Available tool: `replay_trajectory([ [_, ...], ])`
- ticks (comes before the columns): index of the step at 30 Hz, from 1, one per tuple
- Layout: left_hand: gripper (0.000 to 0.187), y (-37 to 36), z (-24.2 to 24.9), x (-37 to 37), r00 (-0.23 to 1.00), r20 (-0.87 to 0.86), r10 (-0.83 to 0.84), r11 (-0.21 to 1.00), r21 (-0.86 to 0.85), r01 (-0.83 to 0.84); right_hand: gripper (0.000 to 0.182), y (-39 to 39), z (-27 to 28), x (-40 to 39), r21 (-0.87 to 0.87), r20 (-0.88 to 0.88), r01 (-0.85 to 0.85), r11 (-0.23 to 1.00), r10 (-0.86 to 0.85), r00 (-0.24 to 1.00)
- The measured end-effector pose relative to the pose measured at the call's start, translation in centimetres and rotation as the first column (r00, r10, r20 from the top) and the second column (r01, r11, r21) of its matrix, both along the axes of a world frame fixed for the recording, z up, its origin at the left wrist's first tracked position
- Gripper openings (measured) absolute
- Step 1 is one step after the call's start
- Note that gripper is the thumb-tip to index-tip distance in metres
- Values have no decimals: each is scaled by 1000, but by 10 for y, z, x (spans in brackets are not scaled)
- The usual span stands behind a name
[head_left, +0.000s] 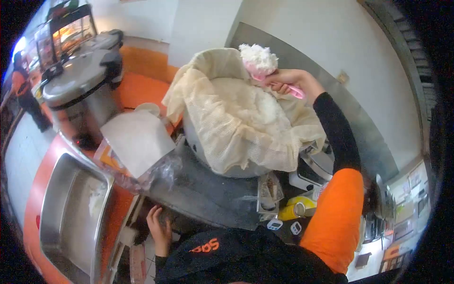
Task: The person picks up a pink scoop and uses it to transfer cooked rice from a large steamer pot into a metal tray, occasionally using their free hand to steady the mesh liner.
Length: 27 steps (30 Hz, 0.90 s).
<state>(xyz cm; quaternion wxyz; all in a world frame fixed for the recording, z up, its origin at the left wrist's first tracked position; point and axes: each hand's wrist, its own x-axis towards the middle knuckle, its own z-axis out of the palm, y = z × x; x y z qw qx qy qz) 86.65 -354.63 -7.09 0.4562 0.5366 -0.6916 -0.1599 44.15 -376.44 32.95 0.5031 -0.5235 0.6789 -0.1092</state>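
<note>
My right hand (287, 81) is closed around the handle of a pink rice paddle (297, 92). A heaped clump of white rice (259, 57) sits on the paddle, raised over the back rim of a large pot. Pale mesh cloth (213, 120) lines that pot (193, 135) and hangs over its rim, with more cooked rice (246, 102) inside. Down by the front edge of the dark counter (198, 182), my left hand (160, 229) holds nothing, its fingers extended and somewhat apart.
A steel basin (78, 208) sits at left, with a large lidded cooker (78, 85) behind it. White paper sheets (138, 137) and plastic wrap lie between cooker and pot. A yellow can (291, 211) and small timers (274, 224) stand right. Another person (26, 90) is far left.
</note>
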Motion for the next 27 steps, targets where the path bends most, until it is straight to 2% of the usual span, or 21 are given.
replay_trajectory([
  [3, 37, 18, 38, 34, 991, -89, 98, 995, 20, -97, 16, -5, 20, 36, 15, 44, -48, 999, 47, 998],
  [4, 37, 25, 55, 44, 985, -95, 142, 990, 27, -140, 18, -4, 30, 56, 15, -35, -70, 997, 70, 997],
  [5, 37, 26, 60, 54, 982, -89, 166, 986, -20, -168, 19, 5, 32, 81, -118, -50, -25, 993, 19, 999],
  [7, 37, 36, 70, 83, 962, -69, 263, 960, -77, -268, 26, -2, 40, 116, -182, -109, -55, 982, 35, 993],
  [8, 37, 37, 77, 96, 950, -62, 306, 941, -133, -312, 27, 17, 37, 163, -433, -147, -99, 896, 38, 988],
  [11, 36, 43, 84, 139, 898, -22, 440, 880, -186, -436, 42, 7, 40, 254, -217, -179, -263, 940, 227, 957],
  [13, 35, 44, 82, 167, 810, 64, 583, 809, -127, -573, 39, -3, 35, 299, -95, -194, -306, 947, 284, 939],
  [14, 35, 45, 80, 177, 768, 100, 633, 774, -108, -624, 34, -14, 26, 321, -84, -191, -432, 898, 411, 891],
  [16, 34, 48, 72, 194, 726, 139, 674, 738, -88, -669, 30, -18, -3, 368, -127, -301, -511, 850, 458, 836],
  [18, 34, 53, 66, 206, 706, 161, 690, 721, -70, -689, 18, -15, -55, 421, -327, -227, -674, 663, 637, 737],
  [19, 33, 54, 64, 208, 707, 164, 688, 722, -62, -689, 24, -21, -90, 443, -392, -257, -698, 600, 657, 709],
  [20, 33, 56, 63, 208, 711, 168, 683, 727, -52, -685, 33, 0, -107, 472, -303, -471, -749, 589, 591, 655],
  [21, 33, 55, 64, 207, 708, 186, 681, 726, -43, -687, 41, 6, -148, 489, -456, -591, -845, 279, 615, 522],
  [23, 32, 52, 65, 201, 708, 219, 672, 729, -26, -684, 45, -18, -267, 511, -522, -794, -839, -154, 446, 412],
  [25, 32, 51, 65, 203, 705, 200, 681, 724, -39, -688, 35, 17, -274, 536, -430, -842, -903, 10, 357, 405],
  [27, 31, 48, 66, 201, 704, 195, 683, 723, -44, -690, 27, 23, -241, 540, -483, -845, -875, -37, 283, 454],
])
